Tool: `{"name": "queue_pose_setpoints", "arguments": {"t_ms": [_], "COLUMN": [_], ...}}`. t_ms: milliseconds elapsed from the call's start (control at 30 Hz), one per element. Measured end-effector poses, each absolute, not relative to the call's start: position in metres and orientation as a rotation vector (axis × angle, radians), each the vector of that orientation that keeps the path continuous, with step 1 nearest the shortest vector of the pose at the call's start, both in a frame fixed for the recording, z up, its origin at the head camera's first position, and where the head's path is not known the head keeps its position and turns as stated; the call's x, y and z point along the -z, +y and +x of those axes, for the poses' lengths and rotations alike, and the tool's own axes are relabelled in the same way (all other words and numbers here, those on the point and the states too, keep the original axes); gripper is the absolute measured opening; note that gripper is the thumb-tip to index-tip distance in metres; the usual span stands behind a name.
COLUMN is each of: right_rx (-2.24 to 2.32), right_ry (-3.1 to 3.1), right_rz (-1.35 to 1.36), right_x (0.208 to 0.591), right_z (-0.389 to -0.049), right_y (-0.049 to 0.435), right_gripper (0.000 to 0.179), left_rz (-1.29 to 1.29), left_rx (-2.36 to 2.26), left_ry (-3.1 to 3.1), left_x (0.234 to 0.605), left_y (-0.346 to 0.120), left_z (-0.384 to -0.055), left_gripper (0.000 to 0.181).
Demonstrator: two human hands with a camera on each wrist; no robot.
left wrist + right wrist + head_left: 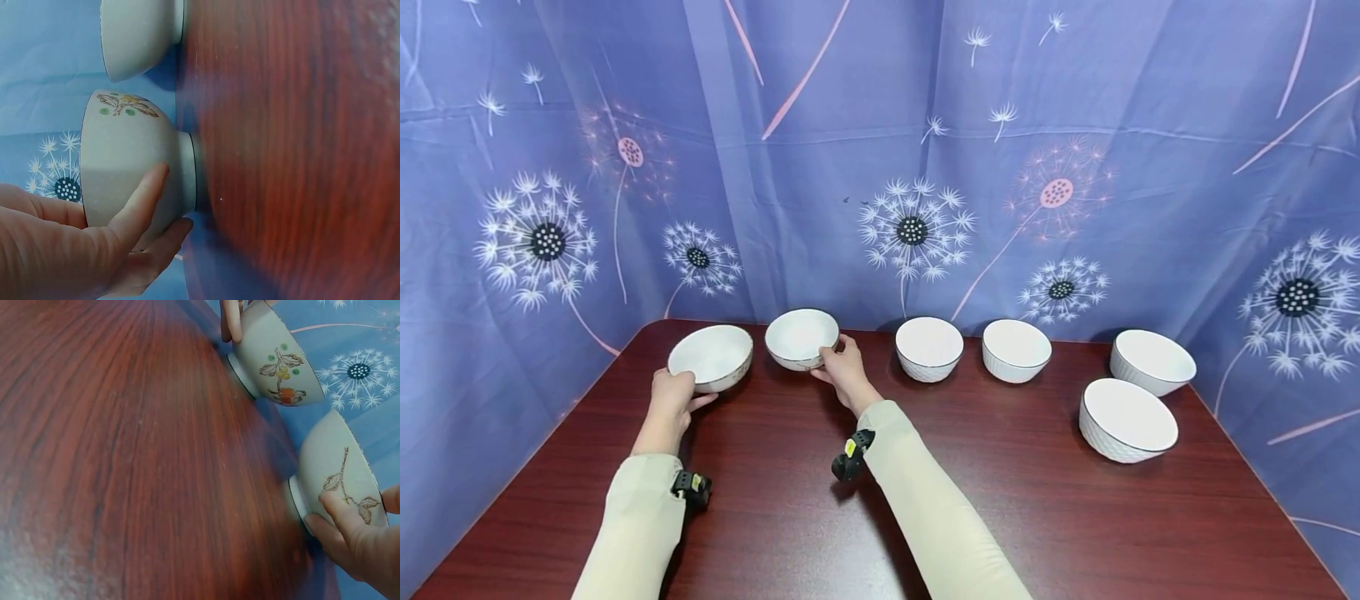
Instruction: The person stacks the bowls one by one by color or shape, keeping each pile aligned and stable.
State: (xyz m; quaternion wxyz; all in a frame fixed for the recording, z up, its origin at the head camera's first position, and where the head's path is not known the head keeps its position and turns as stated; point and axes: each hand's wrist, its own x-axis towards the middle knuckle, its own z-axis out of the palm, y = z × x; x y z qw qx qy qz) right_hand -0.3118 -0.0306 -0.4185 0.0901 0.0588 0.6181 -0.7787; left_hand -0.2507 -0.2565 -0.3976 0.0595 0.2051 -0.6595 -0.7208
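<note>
My left hand [674,396] grips the near-left side of a white bowl [712,354] at the table's far left. In the left wrist view, fingers curl round that bowl [134,156], which has a footed base and a small leaf-and-flower print. My right hand [847,373] holds a second white bowl [802,335] by its right side, a little to the right of the first. The right wrist view shows a brown leafy branch printed on this second bowl [342,469], with fingers near its foot. A gap separates the two bowls.
Right of my hands stand two small textured white bowls, one with a diamond pattern [928,350] and one ribbed [1017,352]. Two larger white bowls, a back one [1152,362] and a front one [1127,421], stand at the right. A blue dandelion curtain [820,208] hangs behind the dark red table [775,517].
</note>
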Motion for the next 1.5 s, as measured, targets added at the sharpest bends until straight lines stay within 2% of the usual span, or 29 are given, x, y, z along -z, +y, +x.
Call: {"name": "queue_pose_setpoints", "arguments": {"t_ms": [1000,1500], "right_rx": [2.403,2.322], "right_ry": [1.745,1.828], "right_rz": [0.244,0.181], "right_x": [0.41,0.407], "right_z": [-0.302,-0.295], "right_y": [-0.012,0.01], "right_gripper": [0.059,0.059], "left_rz": [0.633,0.637], "left_rx": [2.192,2.183], "left_ry": [-1.975,-1.979], "left_x": [0.399,0.398], "left_y": [-0.257,-0.255], "left_z": [-0.252,-0.251], "left_gripper": [0.065,0.065]}}
